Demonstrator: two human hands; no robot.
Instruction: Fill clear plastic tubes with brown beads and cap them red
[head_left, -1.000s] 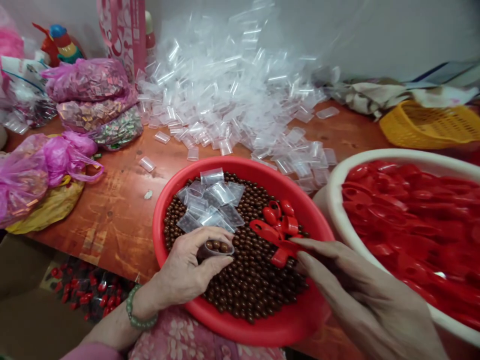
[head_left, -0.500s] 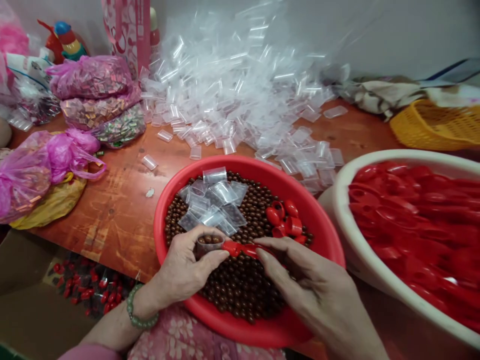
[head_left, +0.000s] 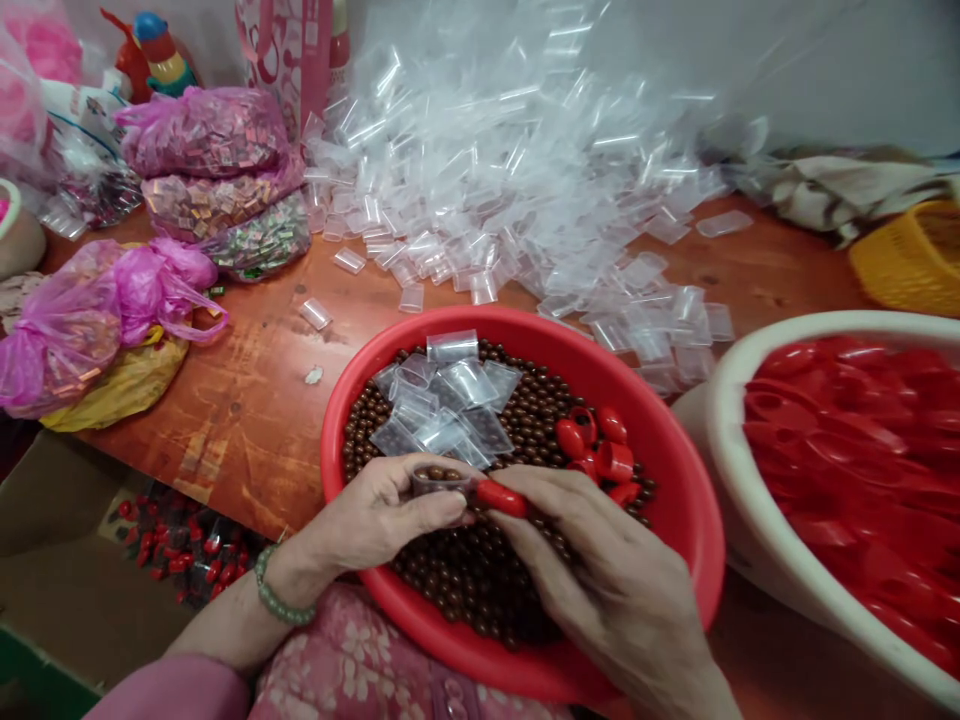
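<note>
My left hand (head_left: 367,520) is closed around a short clear plastic tube (head_left: 439,487) with brown balls showing in its open upper end. Between the thumb and fingers of my right hand (head_left: 607,550) is a glossy red plastic cap (head_left: 501,497), close beside the tube; whether the two touch is hard to see. Both hands are over a red basin (head_left: 701,510) of small brown balls (head_left: 480,585). On the balls lie several empty clear tubes (head_left: 454,400), with a cluster of loose red caps (head_left: 613,462) to the right.
A cream tub (head_left: 724,400) full of red plastic parts (head_left: 847,450) stands at right. Clear tubes (head_left: 510,180) are heaped at the back. Pink bags (head_left: 210,130) sit at left, above a cardboard box (head_left: 52,560) holding red-capped pieces. A yellow basket (head_left: 907,265) is far right.
The view has shifted, so the scene sits further right. The red piece in my right hand has turned and now shows as one rounded cap; earlier, red showed in two parts beside the tube.
</note>
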